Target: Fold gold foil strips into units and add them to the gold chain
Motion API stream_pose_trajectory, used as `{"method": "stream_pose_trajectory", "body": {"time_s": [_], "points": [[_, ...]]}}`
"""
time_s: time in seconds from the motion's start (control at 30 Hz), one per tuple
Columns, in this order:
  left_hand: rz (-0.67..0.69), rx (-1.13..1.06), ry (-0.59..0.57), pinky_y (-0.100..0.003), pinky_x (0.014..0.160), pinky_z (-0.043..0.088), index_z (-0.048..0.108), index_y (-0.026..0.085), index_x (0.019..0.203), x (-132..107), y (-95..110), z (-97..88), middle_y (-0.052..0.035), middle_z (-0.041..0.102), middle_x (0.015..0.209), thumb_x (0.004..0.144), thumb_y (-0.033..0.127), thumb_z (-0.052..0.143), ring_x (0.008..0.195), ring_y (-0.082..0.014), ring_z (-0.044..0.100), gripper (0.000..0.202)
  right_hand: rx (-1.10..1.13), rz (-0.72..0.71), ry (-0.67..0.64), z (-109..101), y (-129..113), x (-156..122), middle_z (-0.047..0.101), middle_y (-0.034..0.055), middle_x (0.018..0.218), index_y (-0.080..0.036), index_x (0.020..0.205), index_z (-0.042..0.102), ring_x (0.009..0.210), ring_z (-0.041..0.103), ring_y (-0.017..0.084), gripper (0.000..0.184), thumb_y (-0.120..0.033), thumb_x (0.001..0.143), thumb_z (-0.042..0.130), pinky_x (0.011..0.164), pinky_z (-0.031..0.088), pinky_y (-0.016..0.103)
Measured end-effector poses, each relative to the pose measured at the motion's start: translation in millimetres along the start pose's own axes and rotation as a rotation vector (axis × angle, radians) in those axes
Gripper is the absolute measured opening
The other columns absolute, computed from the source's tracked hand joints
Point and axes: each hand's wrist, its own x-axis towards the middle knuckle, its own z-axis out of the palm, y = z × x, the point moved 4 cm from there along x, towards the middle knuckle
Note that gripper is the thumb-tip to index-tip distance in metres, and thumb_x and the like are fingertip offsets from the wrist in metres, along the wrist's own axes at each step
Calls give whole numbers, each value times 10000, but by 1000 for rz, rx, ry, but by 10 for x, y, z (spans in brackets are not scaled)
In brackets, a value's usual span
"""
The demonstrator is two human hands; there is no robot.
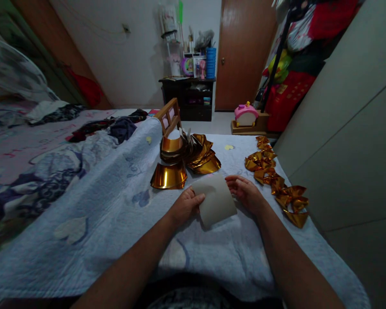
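Observation:
A pale, slightly curved sheet of card [215,201] is held above the quilt in front of me. My left hand [188,205] grips its left edge, thumb on top and the fingers mostly hidden underneath. At the upper right edge, my right hand [244,192] has its fingers curled against the card. Just beyond lies a shiny gold fan-shaped piece [169,175]. Behind it is a heap of similar gold pieces [201,154], some curled and overlapping.
A row of folded gold pieces [270,171] runs along the right side of the blue quilt [122,240]. A small wooden chair back [169,113] rises at the far edge. Clothes [122,128] lie to the left, and a pale cabinet [350,141] stands close on the right.

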Motion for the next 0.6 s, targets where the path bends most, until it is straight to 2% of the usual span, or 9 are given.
{"method": "stream_pose_trajectory", "body": {"time_s": [0.17,0.3,0.4,0.53,0.57,0.6], "points": [[45,66,109,-170,434,362,558,162,1170,25,11,-19,13,663,765,751,379,831,490,-70,500,545,-42,144,-149,89,118,-45,765,58,948,-205,1055,727,786,694,165,438,-392,690,880,679,516,248],[86,106,165,-193,557,465,498,200,1216,5,58,-8,-18,696,912,745,362,834,667,-122,619,601,-122,234,-222,109,191,-66,762,58,958,-199,1176,649,793,711,179,564,-336,684,886,693,527,259],[92,130,184,-244,689,526,407,226,1330,-26,85,13,-42,708,1000,741,351,836,791,-159,662,740,-158,248,-196,95,187,-69,750,31,875,-208,1333,527,699,697,171,720,-328,709,865,632,514,253],[115,154,151,-295,780,545,245,258,1480,-25,49,16,-60,697,1073,755,320,824,887,-191,680,931,-156,227,-174,112,143,-73,746,9,883,-286,1544,219,652,678,171,1045,-318,716,855,587,492,252],[136,171,152,-299,788,546,237,269,1495,-18,35,5,-58,688,1089,758,310,819,894,-191,681,940,-153,227,-178,120,138,-74,745,9,903,-306,1554,187,656,678,174,1071,-318,715,853,585,489,255],[149,198,153,-299,788,547,257,279,1500,-10,18,-7,-61,677,1119,766,304,808,890,-186,680,918,-154,225,-180,126,135,-74,740,8,915,-315,1543,219,662,676,174,1044,-318,712,851,584,485,255]]}}
